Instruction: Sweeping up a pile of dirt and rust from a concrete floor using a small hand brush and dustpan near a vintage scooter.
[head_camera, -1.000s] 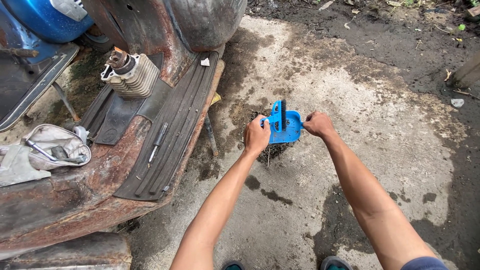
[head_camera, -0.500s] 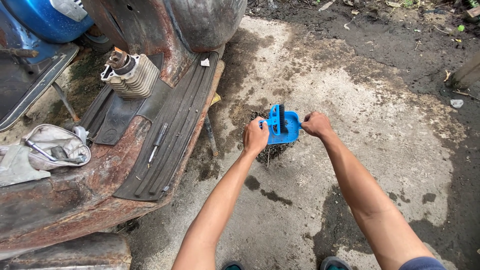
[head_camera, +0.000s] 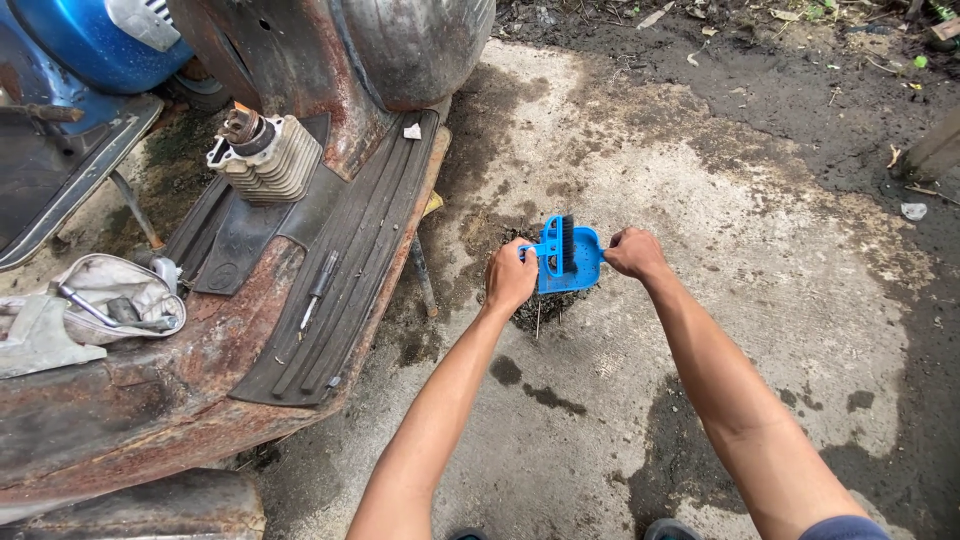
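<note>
The rusted scooter body (head_camera: 150, 390) fills the ground to the left of both hands, its ribbed black floor mat (head_camera: 350, 260) running just beside the left hand. Beyond the hands and to the right spreads the stained concrete floor (head_camera: 720, 250), edged further off by dark wet soil. Far to the left of the hands, a blue scooter (head_camera: 80, 40) shows at the upper corner. On the rusty floorboard, well left of the left hand, stands a finned engine cylinder (head_camera: 265, 155); nearer the person, a grey cloth (head_camera: 110, 300) lies with a metal wrench on it.

Between the two hands sits a small blue dustpan (head_camera: 580, 262), tilted over a patch of dark dirt (head_camera: 545, 305) on the concrete. The left hand (head_camera: 510, 277) is curled closed around the handle of a blue hand brush (head_camera: 555, 248), whose black bristles rest against the pan. The right hand (head_camera: 634, 252) is closed on the dustpan's right edge, gripping it. Both arms reach forward, well apart at the elbows and close together at the pan.
</note>
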